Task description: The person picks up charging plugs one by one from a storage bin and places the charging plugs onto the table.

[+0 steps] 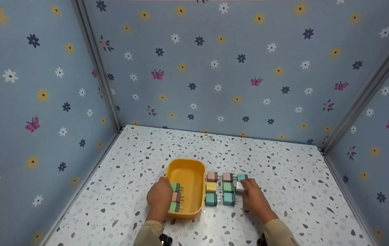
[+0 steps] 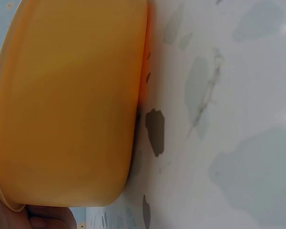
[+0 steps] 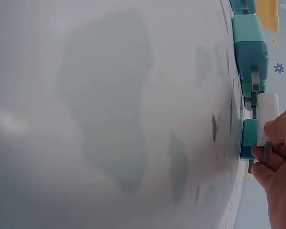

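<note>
Lower centre, left hand [image 1: 159,196] grips left rim of yellow tray [image 1: 191,184], three chargers [image 1: 175,197] inside; lower right of centre, right hand [image 1: 255,197] pinches white charger [image 3: 268,107]; other chargers [image 1: 228,199] right of tray; flowered wall [image 1: 215,73] across top.

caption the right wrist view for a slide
Right hand pinching a white plug near teal plugs on a speckled table.

Tan slvs [image 1: 147,233], blk wrist gear [image 1: 166,240]
</note>
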A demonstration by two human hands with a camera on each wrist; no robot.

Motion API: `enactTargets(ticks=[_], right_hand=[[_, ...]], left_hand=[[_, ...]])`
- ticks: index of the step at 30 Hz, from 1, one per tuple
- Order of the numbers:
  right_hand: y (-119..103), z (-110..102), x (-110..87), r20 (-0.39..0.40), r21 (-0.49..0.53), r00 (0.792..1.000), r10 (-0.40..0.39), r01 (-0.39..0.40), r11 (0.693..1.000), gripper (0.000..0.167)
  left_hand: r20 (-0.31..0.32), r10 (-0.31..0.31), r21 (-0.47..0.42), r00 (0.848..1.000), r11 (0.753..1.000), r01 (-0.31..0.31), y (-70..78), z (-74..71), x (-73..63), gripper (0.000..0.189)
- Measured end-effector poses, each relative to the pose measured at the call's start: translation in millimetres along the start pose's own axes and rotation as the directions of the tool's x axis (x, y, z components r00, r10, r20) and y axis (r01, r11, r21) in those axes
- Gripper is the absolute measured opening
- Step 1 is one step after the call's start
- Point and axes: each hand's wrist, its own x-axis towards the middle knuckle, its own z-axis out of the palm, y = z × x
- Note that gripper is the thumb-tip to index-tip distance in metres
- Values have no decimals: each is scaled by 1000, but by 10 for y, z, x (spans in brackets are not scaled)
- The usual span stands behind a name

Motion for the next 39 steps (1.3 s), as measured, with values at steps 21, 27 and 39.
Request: enactTargets(ticks=[21, 27, 39], right_hand=[[64, -39, -18, 36, 23, 999, 38, -38, 999, 40], [100, -44, -49, 55, 35, 996, 70, -72, 997, 42], [133, -50, -63, 41, 36, 999, 34, -35, 999, 40]], left_hand=[[4, -18, -5, 1000, 1000, 18, 14, -18, -17, 42], [11, -22, -6, 1000, 1000, 22, 7, 0, -16, 42], [-14, -1, -22, 1000, 1000, 1, 4, -1, -26, 40]])
